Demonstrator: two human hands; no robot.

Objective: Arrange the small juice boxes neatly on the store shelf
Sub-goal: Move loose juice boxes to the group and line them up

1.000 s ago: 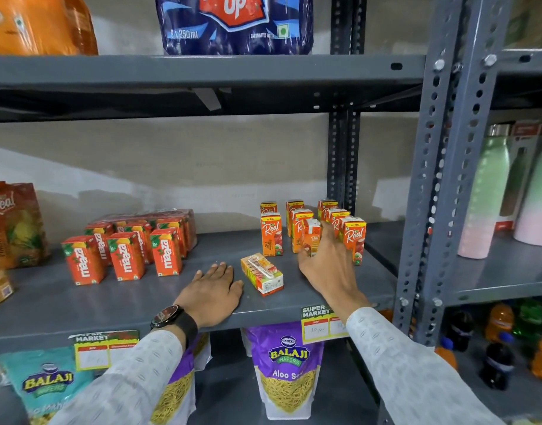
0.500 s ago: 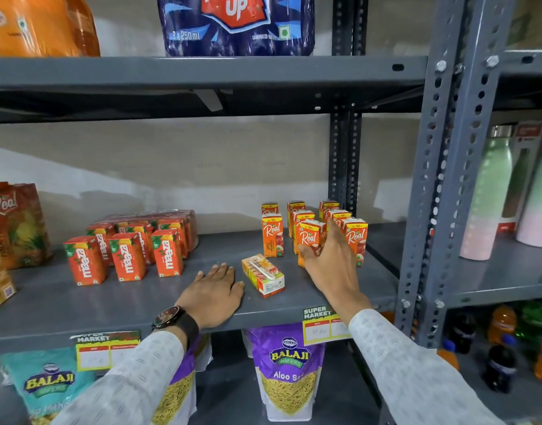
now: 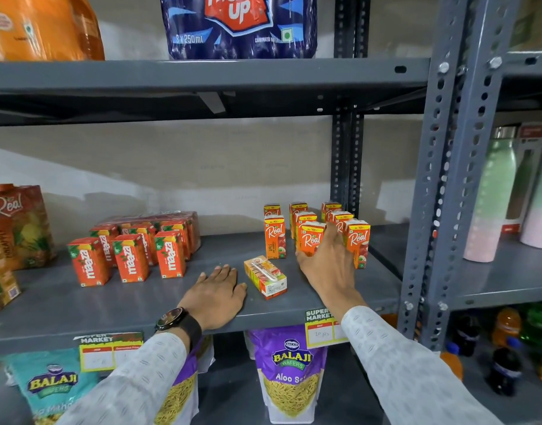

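Several small orange Real juice boxes (image 3: pixel 275 237) stand in rows at the right of the grey shelf (image 3: pixel 110 302). My right hand (image 3: pixel 328 265) grips the front middle Real box (image 3: pixel 309 239), which stands upright on the shelf. One more Real box (image 3: pixel 265 277) lies on its side, straw up, just in front of the rows. My left hand (image 3: pixel 216 294) rests flat on the shelf beside that lying box, holding nothing. Several red Maaza juice boxes (image 3: pixel 131 260) stand in rows at the shelf's left.
Big Real cartons (image 3: pixel 16 225) stand at the far left. A perforated upright post (image 3: pixel 432 191) bounds the shelf on the right, with bottles (image 3: pixel 490 197) beyond. Soda packs (image 3: pixel 239 26) sit on the shelf above, Balaji snack bags (image 3: pixel 291 372) below.
My right hand has turned the tilted Real box upright and set it down at the front of the middle row. My left hand has stayed flat on the shelf.
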